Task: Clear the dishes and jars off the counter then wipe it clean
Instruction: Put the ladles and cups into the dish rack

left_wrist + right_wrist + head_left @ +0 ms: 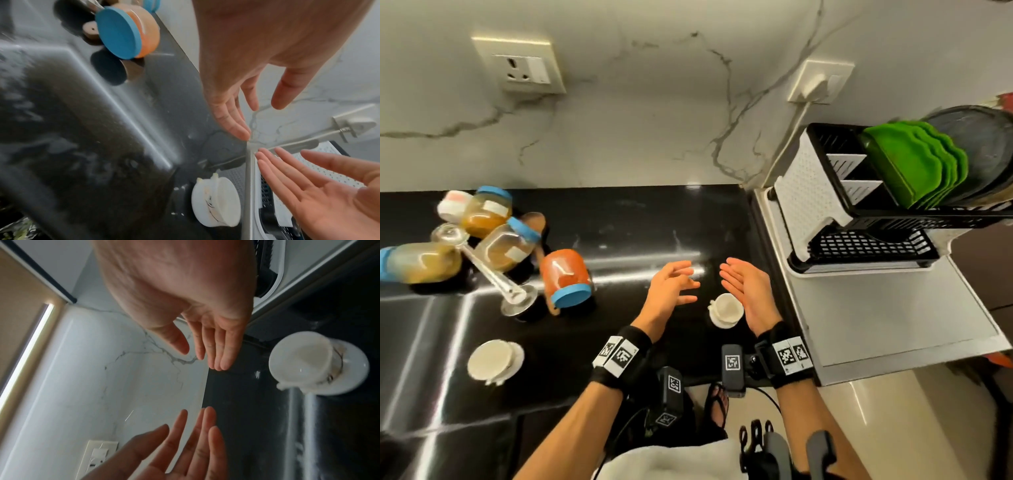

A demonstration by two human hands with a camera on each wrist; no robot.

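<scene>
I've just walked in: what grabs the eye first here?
Two bare, open hands, the left hand and right hand, hover palm to palm over the glossy black counter, holding nothing. A small white cup on a saucer sits below the right hand, and blue-lidded glass jars crowd the far left.

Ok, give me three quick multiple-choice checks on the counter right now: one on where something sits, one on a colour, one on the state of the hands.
1. Where is the white cup on its saucer?
A. in the dish rack
B. on the black counter, beside the right hand
C. among the jars

2. What colour is the lid of the orange jar?
A. blue
B. green
C. white

3. What are the left hand and right hand doing?
A. both gripping jars
B. one holds a cloth
C. both open, holding nothing

Answers: 1 B, it stands beside the right palm; 2 A, the left wrist view shows the blue lid; 3 C, fingers are straight and empty.
</scene>
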